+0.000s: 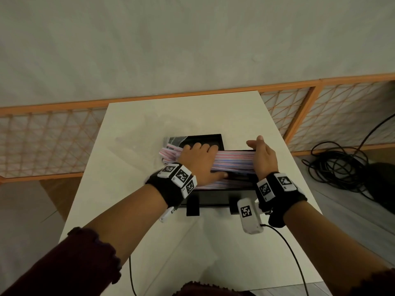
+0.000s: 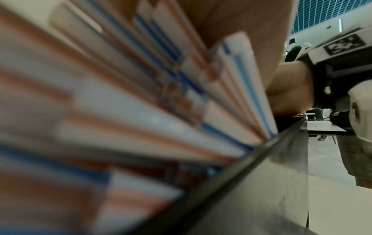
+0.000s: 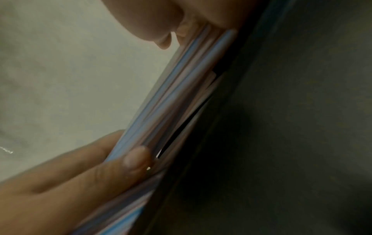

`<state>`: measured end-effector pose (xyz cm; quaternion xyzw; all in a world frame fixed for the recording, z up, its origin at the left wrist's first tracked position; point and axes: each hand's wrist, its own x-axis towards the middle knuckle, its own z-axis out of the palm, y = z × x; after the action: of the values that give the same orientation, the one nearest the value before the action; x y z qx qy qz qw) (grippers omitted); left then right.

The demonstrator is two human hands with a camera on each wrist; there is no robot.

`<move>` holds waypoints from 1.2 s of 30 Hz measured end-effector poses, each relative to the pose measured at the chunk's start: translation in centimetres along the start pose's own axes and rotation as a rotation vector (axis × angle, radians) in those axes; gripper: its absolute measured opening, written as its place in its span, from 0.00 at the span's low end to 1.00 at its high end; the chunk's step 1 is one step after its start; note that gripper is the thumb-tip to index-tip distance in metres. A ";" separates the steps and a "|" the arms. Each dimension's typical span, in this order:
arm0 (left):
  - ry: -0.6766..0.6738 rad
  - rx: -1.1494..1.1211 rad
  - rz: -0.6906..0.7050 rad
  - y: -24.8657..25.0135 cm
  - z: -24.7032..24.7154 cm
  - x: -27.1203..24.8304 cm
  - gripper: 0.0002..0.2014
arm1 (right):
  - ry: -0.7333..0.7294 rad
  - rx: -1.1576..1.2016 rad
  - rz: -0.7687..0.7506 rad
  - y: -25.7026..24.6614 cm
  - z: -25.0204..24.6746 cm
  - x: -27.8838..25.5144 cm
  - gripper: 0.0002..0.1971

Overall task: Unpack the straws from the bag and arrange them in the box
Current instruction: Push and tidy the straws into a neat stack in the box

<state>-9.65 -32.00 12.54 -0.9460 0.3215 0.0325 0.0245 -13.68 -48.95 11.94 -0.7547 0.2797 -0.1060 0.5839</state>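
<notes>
A thick pile of red, blue and white striped straws (image 1: 235, 161) lies lengthwise across the open black box (image 1: 213, 198) on the white table (image 1: 139, 129). My left hand (image 1: 201, 161) lies over the pile's left half, fingers curled over its far side and thumb along the near side. My right hand (image 1: 264, 154) stands on edge at the right, and its straight fingers (image 3: 120, 167) press against the straw ends (image 3: 181, 95). The left wrist view shows the straws (image 2: 141, 127) close up over the box wall (image 2: 251, 174). A crumpled clear bag (image 1: 173, 139) lies behind the left straw ends.
A black lid or tray (image 1: 205, 139) sits just behind the box. An orange lattice fence (image 1: 299, 107) runs along the table's far and right sides. Coiled black cables (image 1: 337, 165) lie on the floor at the right. Bare tabletop shows to the left and in front.
</notes>
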 end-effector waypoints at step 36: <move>0.195 -1.559 -0.594 -3.6 -0.6 -3.3 0.23 | -0.473 -1.105 -0.835 3.4 0.6 -0.3 0.38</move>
<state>-10.05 -27.21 13.46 -0.7360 -0.0548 0.1556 -0.6566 -14.69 -48.87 8.58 -0.9856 -0.1521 0.0027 0.0737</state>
